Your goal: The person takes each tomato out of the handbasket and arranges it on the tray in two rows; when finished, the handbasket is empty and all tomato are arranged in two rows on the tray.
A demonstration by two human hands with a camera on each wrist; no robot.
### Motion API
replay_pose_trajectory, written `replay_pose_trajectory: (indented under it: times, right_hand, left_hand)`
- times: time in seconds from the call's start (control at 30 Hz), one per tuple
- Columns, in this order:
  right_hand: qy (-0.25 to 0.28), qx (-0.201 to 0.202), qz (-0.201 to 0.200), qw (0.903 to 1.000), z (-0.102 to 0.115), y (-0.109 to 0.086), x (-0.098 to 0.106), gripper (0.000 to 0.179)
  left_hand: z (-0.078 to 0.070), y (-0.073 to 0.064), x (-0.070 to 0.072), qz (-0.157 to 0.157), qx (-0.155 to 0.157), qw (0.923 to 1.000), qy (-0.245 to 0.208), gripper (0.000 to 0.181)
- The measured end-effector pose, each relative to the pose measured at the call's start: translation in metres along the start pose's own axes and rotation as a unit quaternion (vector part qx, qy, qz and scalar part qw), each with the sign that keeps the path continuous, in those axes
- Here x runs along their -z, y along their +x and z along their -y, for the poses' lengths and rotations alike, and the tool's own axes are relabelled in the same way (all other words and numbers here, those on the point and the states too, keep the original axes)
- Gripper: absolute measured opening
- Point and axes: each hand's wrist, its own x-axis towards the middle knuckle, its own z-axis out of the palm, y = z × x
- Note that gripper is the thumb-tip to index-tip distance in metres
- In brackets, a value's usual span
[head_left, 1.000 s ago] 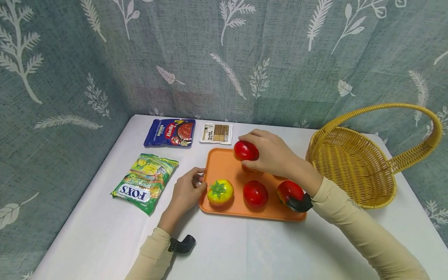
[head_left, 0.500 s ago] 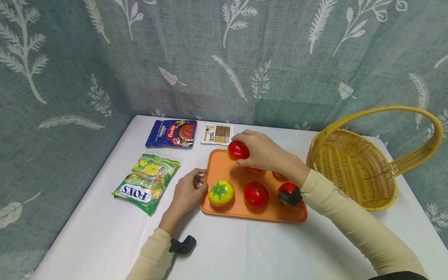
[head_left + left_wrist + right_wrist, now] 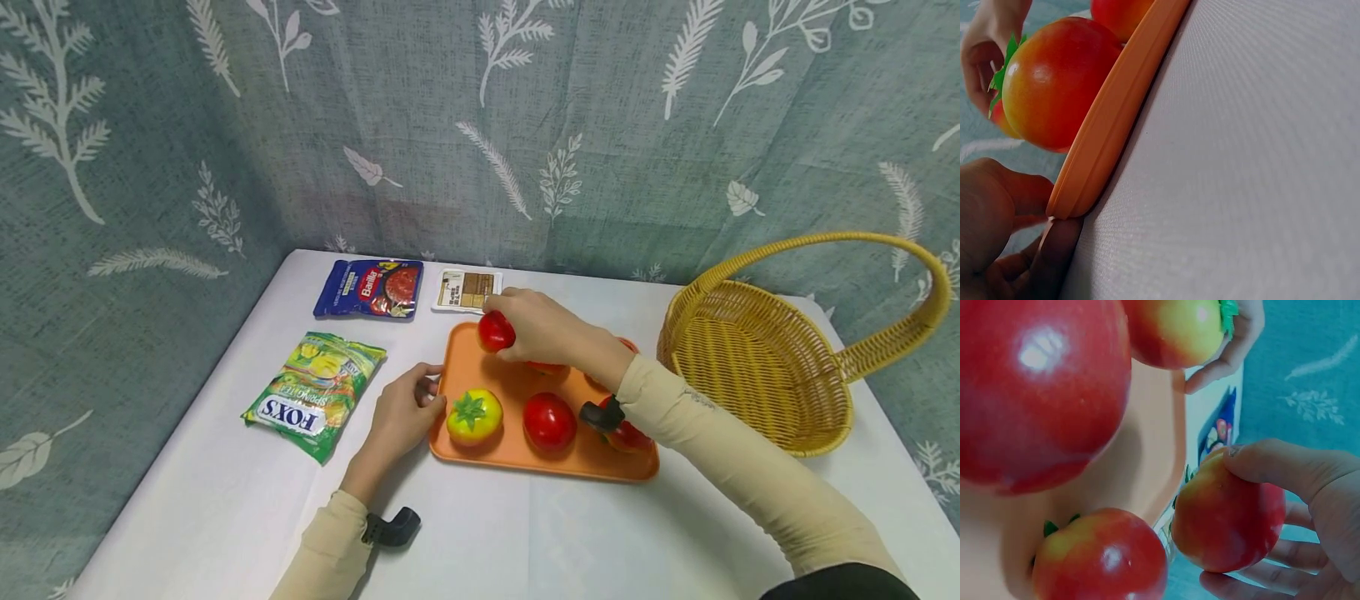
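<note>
My left hand (image 3: 405, 410) pinches the left rim of the orange tray (image 3: 467, 360), thumb on top and a finger beneath it in the left wrist view. My right hand (image 3: 551, 327) holds a red tomato (image 3: 495, 332) over the tray's far left corner; the right wrist view shows thumb and fingers around this tomato (image 3: 1229, 515). A yellow tomato with a green star-shaped top (image 3: 474, 417) sits at the tray's near left. Beside it lies a red tomato (image 3: 550, 422). Another red one (image 3: 630, 437) is partly covered by the right wrist's black camera. More red shows beneath the right hand.
A yellow wicker basket (image 3: 750, 375) with a tall handle stands at the right. Left of the tray lies a green FOX'S bag (image 3: 315, 392). Behind are a blue Barilla pouch (image 3: 369, 288) and a small white-and-brown packet (image 3: 467, 290). A patterned curtain (image 3: 420, 167) hangs at the back.
My right hand has moved left with the red tomato, towards the tray's far left corner. My left hand keeps its hold on the tray's rim.
</note>
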Motion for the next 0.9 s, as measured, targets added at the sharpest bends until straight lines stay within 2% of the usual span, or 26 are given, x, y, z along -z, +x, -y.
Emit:
replay_pose_trajectory:
  times: [0.23,0.5,0.7,0.9]
  right_hand:
    - [-0.010,0.009,0.014,0.9998,-0.001,0.007,-0.012,0.053]
    - [-0.007,0.000,0.022,0.9997,-0.004,0.017,-0.015,0.056]
    - [-0.004,0.006,0.047,0.9989,-0.005,0.021,-0.023,0.058]
    - [-0.017,0.006,0.045,0.9988,-0.008,0.022,-0.030,0.056]
  left_hand:
    - [0.001,-0.002,-0.001,0.005,0.000,1.0000,-0.003,0.038]
    - [-0.002,-0.001,0.001,-0.001,0.000,1.0000,-0.003,0.037]
    - [-0.003,-0.001,0.001,0.002,0.003,1.0000,-0.005,0.038]
    - [-0.004,0.000,0.002,0.005,0.006,1.0000,-0.006,0.038]
